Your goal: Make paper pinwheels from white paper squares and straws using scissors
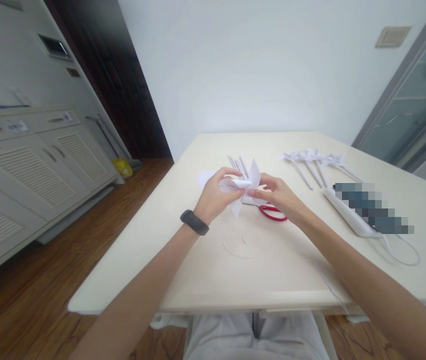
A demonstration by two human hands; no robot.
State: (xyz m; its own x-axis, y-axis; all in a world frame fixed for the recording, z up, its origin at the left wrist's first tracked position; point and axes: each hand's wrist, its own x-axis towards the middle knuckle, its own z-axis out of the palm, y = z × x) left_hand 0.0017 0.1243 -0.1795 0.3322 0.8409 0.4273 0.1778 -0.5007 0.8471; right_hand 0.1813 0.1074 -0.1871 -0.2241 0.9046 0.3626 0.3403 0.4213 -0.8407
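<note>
A white folded paper pinwheel (pixel 249 181) is held above the cream table (pixel 183 260), between both hands. My left hand (pixel 215 195), with a dark band on its wrist, curls its fingers around the left blades. My right hand (pixel 278 197) pinches the centre of the pinwheel from the right. Red-handled scissors (pixel 272 213) lie on the table just under my right hand. Several white paper sticks (pixel 236 165) lie behind the pinwheel.
Several finished white pinwheels on sticks (pixel 312 162) lie at the back right. A white power strip (pixel 348 212) with a cord lies at the right. A round paper piece (pixel 241 245) rests near the front. Cabinets (pixel 29 170) stand to the left.
</note>
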